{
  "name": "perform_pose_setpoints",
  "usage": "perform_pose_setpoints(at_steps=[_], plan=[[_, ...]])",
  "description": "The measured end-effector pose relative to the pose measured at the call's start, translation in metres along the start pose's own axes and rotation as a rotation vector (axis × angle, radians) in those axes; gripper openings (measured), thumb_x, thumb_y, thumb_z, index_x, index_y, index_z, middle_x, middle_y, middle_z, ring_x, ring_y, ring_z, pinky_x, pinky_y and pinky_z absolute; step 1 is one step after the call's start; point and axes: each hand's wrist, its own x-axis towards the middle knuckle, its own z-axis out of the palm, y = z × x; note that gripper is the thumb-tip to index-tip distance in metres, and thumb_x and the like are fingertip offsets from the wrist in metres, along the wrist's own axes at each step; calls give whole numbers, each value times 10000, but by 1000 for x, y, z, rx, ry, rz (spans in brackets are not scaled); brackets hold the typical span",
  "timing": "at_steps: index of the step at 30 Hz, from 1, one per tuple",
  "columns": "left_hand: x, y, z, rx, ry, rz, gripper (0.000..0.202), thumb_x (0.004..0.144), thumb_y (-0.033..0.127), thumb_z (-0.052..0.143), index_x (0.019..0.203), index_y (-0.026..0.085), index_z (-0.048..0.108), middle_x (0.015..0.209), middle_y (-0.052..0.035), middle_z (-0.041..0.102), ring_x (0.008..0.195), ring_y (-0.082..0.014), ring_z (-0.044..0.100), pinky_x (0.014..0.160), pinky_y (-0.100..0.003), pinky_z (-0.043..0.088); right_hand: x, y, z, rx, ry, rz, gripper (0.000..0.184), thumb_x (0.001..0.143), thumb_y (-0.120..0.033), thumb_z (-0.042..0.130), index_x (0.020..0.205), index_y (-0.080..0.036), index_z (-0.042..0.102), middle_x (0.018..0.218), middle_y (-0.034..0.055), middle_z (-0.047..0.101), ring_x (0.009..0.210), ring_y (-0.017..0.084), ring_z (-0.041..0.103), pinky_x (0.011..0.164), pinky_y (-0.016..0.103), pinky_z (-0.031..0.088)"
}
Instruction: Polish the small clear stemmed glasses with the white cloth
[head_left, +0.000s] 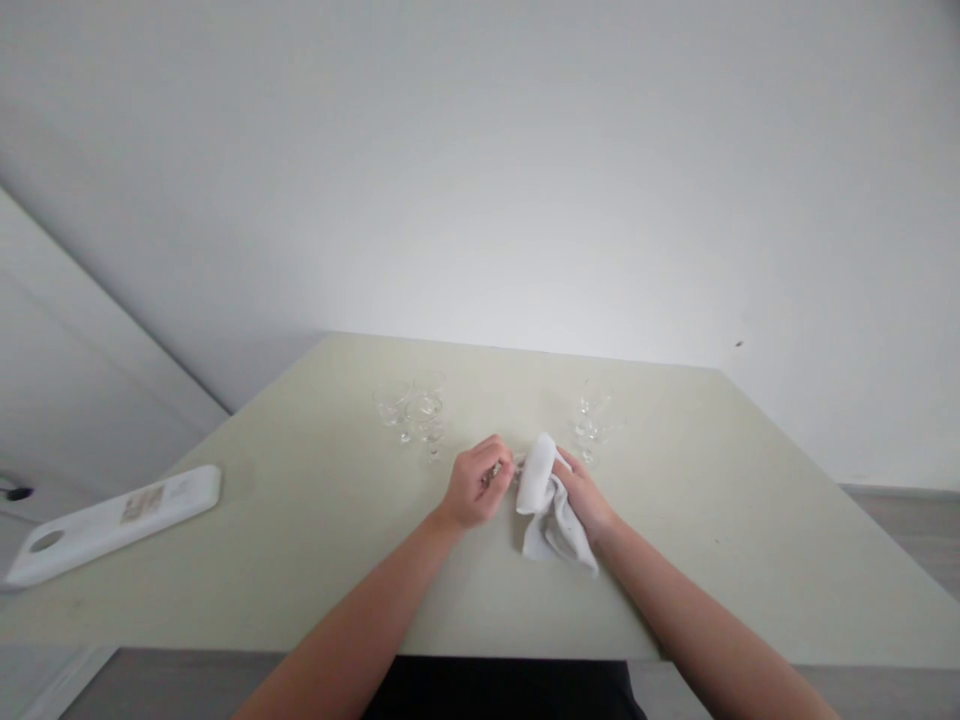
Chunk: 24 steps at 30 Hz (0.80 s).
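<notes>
My left hand (475, 484) is curled shut around a small clear glass, which shows only as a glint between the fingers near the middle of the pale table (315, 560). My right hand (583, 494) grips a white cloth (546, 505), bunched at the top against the glass and hanging down onto the table. The two hands almost touch.
Two or three clear stemmed glasses (417, 410) stand behind my left hand. Another clear glass (591, 420) stands just behind my right hand. A white cutting board (112, 520) with a handle hole lies at the table's left edge. A plain white wall rises behind.
</notes>
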Motion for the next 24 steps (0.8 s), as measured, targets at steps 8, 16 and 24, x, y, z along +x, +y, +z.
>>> perform_pose_setpoints(at_steps=[8, 16, 24], plan=[[12, -18, 7, -210, 92, -561, 425, 851, 466, 355, 545, 187, 450, 423, 56, 282, 380, -89, 234, 415, -231, 201, -6, -10, 0, -395, 76, -325, 456, 678, -374, 754, 1054, -217, 549, 938, 12, 618, 851, 196, 556, 802, 315, 443], [-2, 3, 4, 54, -21, 56, 314, 877, 424, 424, 676, 191, 485, 718, -45, 517, 707, -165, 487, 692, -297, 403, 2, -3, -2, 154, -13, 115, 376, 804, -539, 580, 959, -199, 548, 758, 20, 636, 615, 171, 589, 610, 305, 480], [13, -27, 8, -104, 61, -507, 311, 819, 335, 352, 572, 187, 470, 480, 33, 388, 425, -109, 323, 439, -247, 233, -2, -9, -6, -437, 77, -380, 431, 673, -342, 746, 1035, -210, 552, 945, 13, 598, 878, 198, 544, 829, 314, 429]])
